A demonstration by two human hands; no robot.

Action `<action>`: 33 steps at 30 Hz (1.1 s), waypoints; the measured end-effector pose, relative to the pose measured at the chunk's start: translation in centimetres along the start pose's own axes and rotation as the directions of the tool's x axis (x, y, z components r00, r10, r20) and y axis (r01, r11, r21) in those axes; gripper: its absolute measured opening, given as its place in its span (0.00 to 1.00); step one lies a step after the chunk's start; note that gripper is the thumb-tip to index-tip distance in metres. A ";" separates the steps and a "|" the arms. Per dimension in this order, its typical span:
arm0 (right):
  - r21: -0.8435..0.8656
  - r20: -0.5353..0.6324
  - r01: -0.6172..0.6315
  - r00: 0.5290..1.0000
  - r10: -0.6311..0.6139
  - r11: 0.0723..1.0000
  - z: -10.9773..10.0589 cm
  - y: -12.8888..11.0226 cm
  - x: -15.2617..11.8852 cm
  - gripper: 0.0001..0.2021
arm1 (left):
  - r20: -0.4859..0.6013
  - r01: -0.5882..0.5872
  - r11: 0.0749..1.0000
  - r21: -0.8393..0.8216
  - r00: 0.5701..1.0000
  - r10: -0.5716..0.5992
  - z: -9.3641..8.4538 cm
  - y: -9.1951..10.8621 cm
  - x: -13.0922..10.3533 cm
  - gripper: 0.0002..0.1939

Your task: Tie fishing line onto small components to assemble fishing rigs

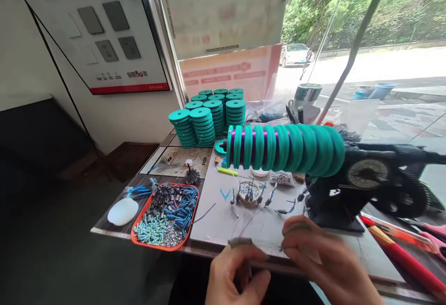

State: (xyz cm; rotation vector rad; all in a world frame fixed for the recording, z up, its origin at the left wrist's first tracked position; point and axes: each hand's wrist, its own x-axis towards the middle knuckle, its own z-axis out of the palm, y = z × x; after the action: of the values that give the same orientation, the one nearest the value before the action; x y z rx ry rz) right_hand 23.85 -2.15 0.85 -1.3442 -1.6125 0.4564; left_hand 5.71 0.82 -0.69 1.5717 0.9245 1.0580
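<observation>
Both hands are down by the near edge of the counter [101, 227] — left hand [237, 272] with its fingers curled in, right hand [324, 258] kinda blurry. Can't tell if either one's clamped on anything, tbh. Just past them on the pale board [209, 221], black-and-blue pieces [270, 196] sit around a bead dish [248, 203] — teal discs [285, 149] above, red-rimmed tray [169, 248] off left

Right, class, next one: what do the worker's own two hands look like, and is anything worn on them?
Both are ungloved. The left hand wears a greyish band around one finger; the right hand, blurred, seems to have a similar band. No sleeve or watch shows on either.
</observation>
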 end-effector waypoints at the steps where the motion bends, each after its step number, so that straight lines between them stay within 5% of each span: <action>1: 0.050 -0.033 -0.016 0.999 0.017 0.999 0.0 -0.1 0.0 0.06 | -0.023 0.058 0.996 -0.071 0.998 -0.060 0.5 0.3 0.5 0.15; 6: 0.147 -0.065 0.008 0.998 0.002 0.989 0.0 -0.9 0.2 0.07 | -0.111 0.082 0.960 -0.267 0.987 -0.115 2.4 1.7 1.9 0.12; 11: 0.153 -0.056 0.040 0.998 -0.032 0.987 -0.1 -1.3 0.6 0.07 | -0.084 0.092 0.908 -0.408 0.987 -0.138 3.4 1.8 2.2 0.11; 19: -0.041 0.180 -0.023 0.983 0.030 0.999 -0.8 -1.8 0.4 0.11 | 0.038 0.249 0.813 -0.526 0.962 -0.270 3.0 1.2 2.2 0.18; 27: -0.184 0.206 0.056 0.978 -0.017 0.981 -0.8 -2.8 0.4 0.07 | 0.073 0.260 0.807 -0.530 0.962 -0.261 2.0 1.3 1.2 0.17; 33: -0.323 0.311 0.173 0.948 -0.068 0.930 -0.8 -4.3 -0.3 0.09 | -0.059 0.166 0.863 -0.477 0.974 -0.220 2.7 0.7 -0.6 0.15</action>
State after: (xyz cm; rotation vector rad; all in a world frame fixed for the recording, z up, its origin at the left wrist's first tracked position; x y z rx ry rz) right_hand 22.15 -4.09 4.41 -1.4735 -2.0886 0.3157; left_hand 8.12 -0.73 -0.43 1.0037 0.8033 1.1318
